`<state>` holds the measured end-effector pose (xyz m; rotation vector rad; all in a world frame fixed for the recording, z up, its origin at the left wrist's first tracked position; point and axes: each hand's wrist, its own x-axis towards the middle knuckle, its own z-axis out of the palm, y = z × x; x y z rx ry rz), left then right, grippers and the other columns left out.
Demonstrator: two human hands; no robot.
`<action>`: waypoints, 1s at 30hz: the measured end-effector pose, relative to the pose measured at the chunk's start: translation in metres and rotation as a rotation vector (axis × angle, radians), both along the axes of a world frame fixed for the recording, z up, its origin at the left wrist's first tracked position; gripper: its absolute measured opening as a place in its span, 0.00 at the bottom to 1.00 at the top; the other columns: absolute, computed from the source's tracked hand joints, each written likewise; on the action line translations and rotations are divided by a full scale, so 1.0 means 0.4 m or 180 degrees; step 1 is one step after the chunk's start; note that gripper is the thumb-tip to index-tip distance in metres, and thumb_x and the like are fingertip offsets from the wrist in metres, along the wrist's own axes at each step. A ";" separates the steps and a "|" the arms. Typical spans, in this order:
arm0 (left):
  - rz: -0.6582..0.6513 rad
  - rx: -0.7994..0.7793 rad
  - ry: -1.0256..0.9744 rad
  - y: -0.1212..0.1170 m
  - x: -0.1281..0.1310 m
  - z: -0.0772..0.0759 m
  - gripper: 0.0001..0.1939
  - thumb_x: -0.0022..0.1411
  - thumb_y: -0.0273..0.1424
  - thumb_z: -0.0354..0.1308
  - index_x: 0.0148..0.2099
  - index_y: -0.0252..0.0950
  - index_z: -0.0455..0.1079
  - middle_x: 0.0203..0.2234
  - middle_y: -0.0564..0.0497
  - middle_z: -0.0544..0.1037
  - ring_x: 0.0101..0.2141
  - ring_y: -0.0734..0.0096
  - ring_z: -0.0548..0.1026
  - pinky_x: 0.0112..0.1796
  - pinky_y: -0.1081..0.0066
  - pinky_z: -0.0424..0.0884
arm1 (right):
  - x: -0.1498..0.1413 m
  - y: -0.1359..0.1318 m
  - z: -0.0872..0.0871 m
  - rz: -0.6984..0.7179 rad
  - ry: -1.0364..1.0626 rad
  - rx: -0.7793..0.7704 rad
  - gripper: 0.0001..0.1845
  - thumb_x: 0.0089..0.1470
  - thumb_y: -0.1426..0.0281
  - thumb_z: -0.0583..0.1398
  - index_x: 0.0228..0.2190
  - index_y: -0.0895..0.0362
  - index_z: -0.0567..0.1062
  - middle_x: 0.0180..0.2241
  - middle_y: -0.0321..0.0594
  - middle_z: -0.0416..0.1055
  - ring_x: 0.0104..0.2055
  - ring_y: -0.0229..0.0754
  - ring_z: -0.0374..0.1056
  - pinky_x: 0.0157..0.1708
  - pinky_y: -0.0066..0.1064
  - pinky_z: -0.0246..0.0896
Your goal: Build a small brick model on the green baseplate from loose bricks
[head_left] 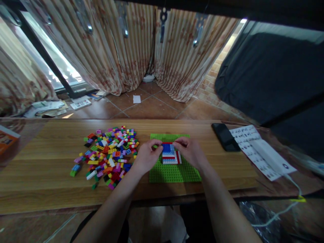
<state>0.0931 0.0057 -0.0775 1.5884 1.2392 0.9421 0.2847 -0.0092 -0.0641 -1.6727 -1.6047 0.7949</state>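
A green studded baseplate [174, 175] lies on the wooden table in front of me. On it sits a small flat build of toy bricks [167, 148] in blue, light blue, white and red, with a red strip along its far edge. My left hand [149, 154] is closed in a pinch at the build's far left corner. From the other side my right hand [188, 150] pinches at the far right corner, near the red strip. The fingertips cover those corners, so the exact brick under each is hidden.
Left of the baseplate spreads a heap of loose coloured bricks [111, 155]. A black phone [225, 136] and a white printed sheet [260, 152] lie to the right. An orange box [7, 139] is at the far left. Curtains [134, 50] hang beyond the table [50, 175].
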 end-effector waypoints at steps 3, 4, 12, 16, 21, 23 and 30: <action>0.0018 0.0021 0.0031 -0.002 0.002 0.005 0.08 0.55 0.28 0.58 0.37 0.37 0.77 0.33 0.49 0.81 0.29 0.68 0.75 0.33 0.69 0.69 | 0.009 -0.001 -0.002 -0.0012 -0.0088 0.0123 0.11 0.54 0.65 0.57 0.28 0.56 0.78 0.28 0.38 0.77 0.30 0.40 0.71 0.32 0.31 0.62; 0.0025 0.0034 0.0048 -0.002 0.003 0.007 0.08 0.55 0.27 0.58 0.38 0.37 0.77 0.34 0.48 0.81 0.31 0.66 0.76 0.35 0.68 0.70 | 0.011 -0.002 -0.001 0.0002 -0.0082 0.0131 0.10 0.53 0.66 0.58 0.29 0.56 0.78 0.28 0.38 0.77 0.30 0.40 0.71 0.32 0.31 0.62; -0.0050 0.0010 0.0433 -0.008 0.007 0.022 0.16 0.58 0.26 0.56 0.49 0.34 0.74 0.44 0.46 0.80 0.39 0.64 0.78 0.42 0.64 0.73 | -0.001 -0.001 -0.003 -0.0130 -0.0211 -0.0146 0.09 0.47 0.65 0.63 0.31 0.57 0.79 0.28 0.39 0.78 0.29 0.40 0.71 0.31 0.30 0.62; -0.0115 0.0029 0.0572 -0.014 0.007 0.023 0.17 0.59 0.27 0.56 0.50 0.34 0.74 0.45 0.47 0.80 0.38 0.64 0.78 0.44 0.64 0.74 | 0.004 0.013 -0.021 -0.0322 -0.0199 -0.0246 0.13 0.44 0.63 0.65 0.31 0.58 0.78 0.27 0.39 0.76 0.28 0.40 0.69 0.30 0.31 0.61; -0.0132 0.0092 0.0657 -0.016 0.009 0.024 0.17 0.59 0.26 0.55 0.50 0.35 0.74 0.45 0.47 0.80 0.40 0.64 0.78 0.45 0.64 0.74 | 0.012 0.029 -0.035 -0.0534 0.0146 -0.0297 0.18 0.37 0.63 0.69 0.31 0.60 0.78 0.26 0.38 0.75 0.28 0.39 0.68 0.30 0.32 0.62; -0.0122 0.0099 0.0686 -0.017 0.010 0.024 0.16 0.59 0.26 0.56 0.50 0.35 0.74 0.45 0.47 0.80 0.40 0.64 0.79 0.45 0.64 0.74 | 0.012 0.034 -0.036 -0.0577 0.0372 -0.0381 0.20 0.34 0.63 0.70 0.32 0.61 0.78 0.26 0.38 0.74 0.28 0.39 0.68 0.31 0.31 0.63; -0.0106 0.0147 0.0718 -0.020 0.012 0.016 0.16 0.60 0.26 0.56 0.50 0.33 0.73 0.45 0.45 0.80 0.42 0.63 0.78 0.47 0.64 0.73 | 0.010 0.043 -0.029 -0.0567 0.0624 -0.0621 0.21 0.30 0.65 0.71 0.30 0.61 0.78 0.23 0.35 0.72 0.25 0.37 0.67 0.28 0.29 0.63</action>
